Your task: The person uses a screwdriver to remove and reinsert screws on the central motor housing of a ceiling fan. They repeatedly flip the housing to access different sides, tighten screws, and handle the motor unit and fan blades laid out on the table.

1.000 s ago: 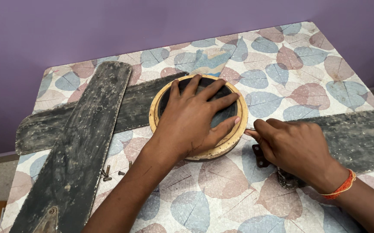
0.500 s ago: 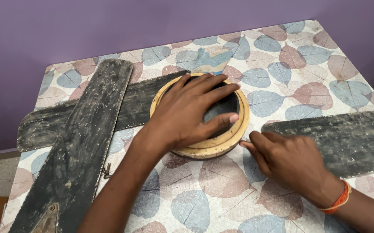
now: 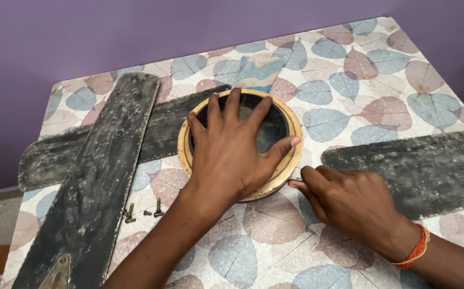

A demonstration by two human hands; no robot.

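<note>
Pressing down flat, my left hand [image 3: 232, 155] spreads its fingers [image 3: 232, 107] wide over the round fan housing [image 3: 288, 126] with the tan rim, in the middle of the leaf-patterned counter [image 3: 349, 69]. My right hand [image 3: 349, 206] sits just beside the rim's lower right edge, fingers pinched narrow on something small and thin; I cannot tell what. Two dusty dark blades [image 3: 98, 176] cross to the left, a third blade [image 3: 419, 168] lies to the right. Loose screws [image 3: 143, 210] rest near my left forearm.

Even soft light, faint shadows, sharp focus.
</note>
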